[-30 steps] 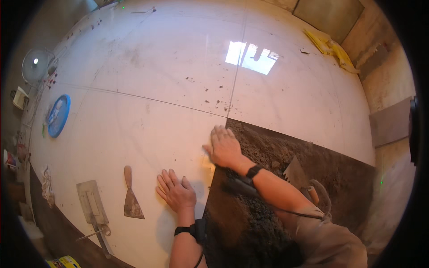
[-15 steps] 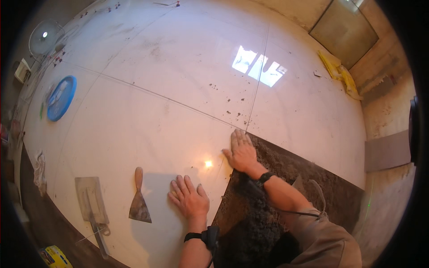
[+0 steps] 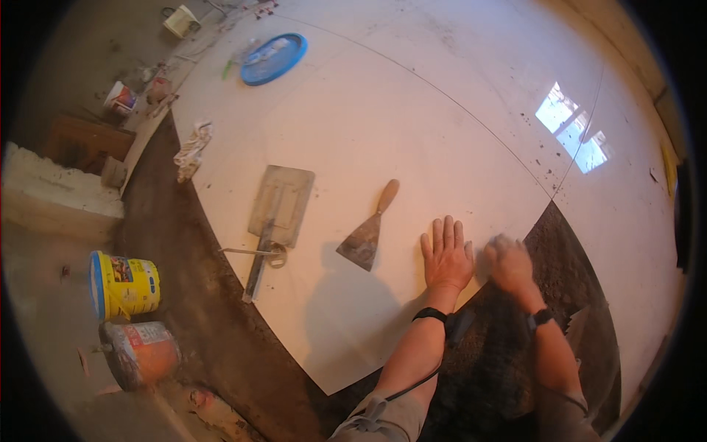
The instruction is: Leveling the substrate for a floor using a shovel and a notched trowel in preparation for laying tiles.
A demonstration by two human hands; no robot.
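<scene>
My left hand (image 3: 448,259) lies flat on a glossy white floor tile (image 3: 398,324), its fingers stretched out and nothing held. Close beside it, at the tile's right edge, is my right hand (image 3: 509,264). Motion blurs its fingers, so their shape is unclear. A putty knife (image 3: 368,232) with a wooden handle rests on the tile left of my left hand. Farther left lies a flat rectangular trowel (image 3: 283,210), its handle toward me, with a thin rod-like piece across it. Dark crumbly mortar (image 3: 567,250) shows right of and beneath my right forearm.
A blue round lid (image 3: 283,70) holding small pale items lies at the far left. A crumpled rag (image 3: 193,151) sits on the tile's left edge. Left of the dark strip (image 3: 166,243) stand a yellow bucket (image 3: 132,283) and an orange-grey bucket (image 3: 143,353). Crumbs dot the far tiles.
The view has swung left, bringing the buckets into sight. My right hand has come away from the tile's far corner, along its edge, to beside my left hand. My left hand remains spread flat.
</scene>
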